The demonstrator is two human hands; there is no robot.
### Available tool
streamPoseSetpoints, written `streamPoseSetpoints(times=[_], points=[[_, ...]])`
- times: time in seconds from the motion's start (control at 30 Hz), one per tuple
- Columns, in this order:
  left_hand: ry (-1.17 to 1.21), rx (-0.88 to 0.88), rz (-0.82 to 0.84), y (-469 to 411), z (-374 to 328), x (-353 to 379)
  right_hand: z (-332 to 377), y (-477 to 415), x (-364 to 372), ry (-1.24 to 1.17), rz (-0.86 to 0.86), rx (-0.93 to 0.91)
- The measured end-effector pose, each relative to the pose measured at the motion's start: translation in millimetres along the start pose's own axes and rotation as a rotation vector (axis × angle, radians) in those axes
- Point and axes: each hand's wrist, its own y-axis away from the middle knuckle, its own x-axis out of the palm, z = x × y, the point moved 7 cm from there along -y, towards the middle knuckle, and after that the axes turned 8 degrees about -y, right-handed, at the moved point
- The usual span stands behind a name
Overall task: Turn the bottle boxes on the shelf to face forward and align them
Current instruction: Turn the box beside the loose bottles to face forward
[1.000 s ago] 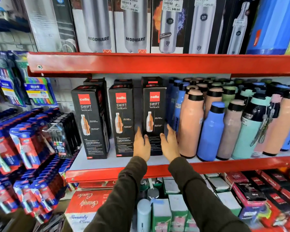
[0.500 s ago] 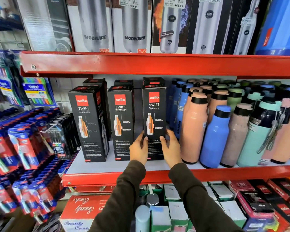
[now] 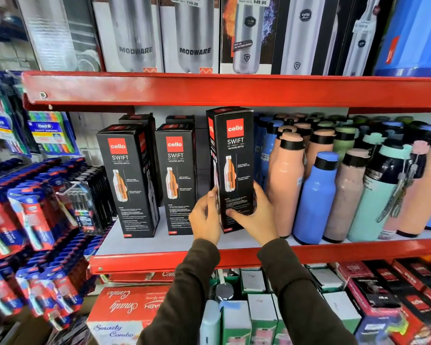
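Three black Cello Swift bottle boxes stand in a front row on the white shelf [image 3: 159, 241]. The left box [image 3: 128, 180] and the middle box [image 3: 177, 179] face forward, the left one turned slightly. Both my hands hold the right box [image 3: 234, 168] near its base; it is raised and tilted a little, its top close to the red shelf above. My left hand [image 3: 205, 216] grips its left edge, and my right hand [image 3: 255, 215] wraps its front and right side. More black boxes stand behind the front row, mostly hidden.
Pink, blue and green bottles [image 3: 316, 195] crowd the shelf right beside the held box. Toothbrush packs [image 3: 23, 215] hang at the left. The red shelf above [image 3: 209, 89] carries tall Modware boxes. Boxes fill the shelf below [image 3: 254, 317].
Both hands closed on the right box and lifted it off the shelf, pulling it forward and tilting it. The view moved closer to the shelf.
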Motion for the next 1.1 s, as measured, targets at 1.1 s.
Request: streamPoseSetpoints(times=[1.1], points=[[-0.278,0.107,0.143,-10,15,6,-20,-6,6,-0.076,0.116,0.143]])
